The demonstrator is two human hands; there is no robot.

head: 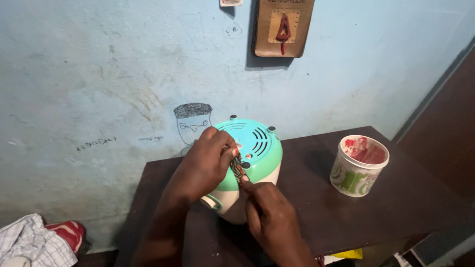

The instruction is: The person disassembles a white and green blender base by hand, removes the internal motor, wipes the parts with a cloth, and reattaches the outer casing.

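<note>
Both hands (237, 188) on upturned green-white appliance (250, 163), dark table (307, 217)

1. This is a room in a home, plainly lived in.
2. The pale blue plastered wall (99, 64) is scuffed and bears a hand-drawn pen doodle of a head (193, 121).
3. A brown fabric wall hanging with a red figure (283, 27) hangs above a dark brown wooden table (396, 202).
4. Crumpled checked and red-striped cloths (39, 242) lie low at the left.
</note>
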